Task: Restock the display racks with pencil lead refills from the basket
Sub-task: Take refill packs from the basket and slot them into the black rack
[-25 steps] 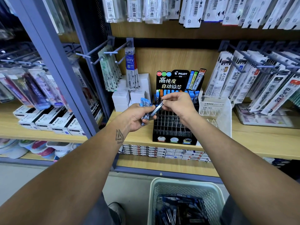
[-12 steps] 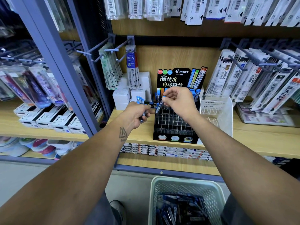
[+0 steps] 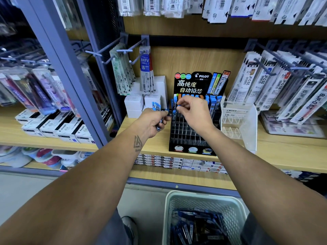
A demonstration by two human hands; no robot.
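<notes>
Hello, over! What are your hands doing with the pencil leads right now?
Left hand grips spare refills. Right hand pinches one refill, lowering it into the black rack. Basket below, well stocked. Nothing blocking.

Light: bright, even, from overhead (soft shadows beneath shelves)
Glare: sheen on hanging packets
Edges: wide-angle bending, blurred corners

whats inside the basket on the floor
The basket holds a loose heap of blue and black lead refill packs. Its bottom is hidden by the heap, and its near end runs out of the frame.
</notes>
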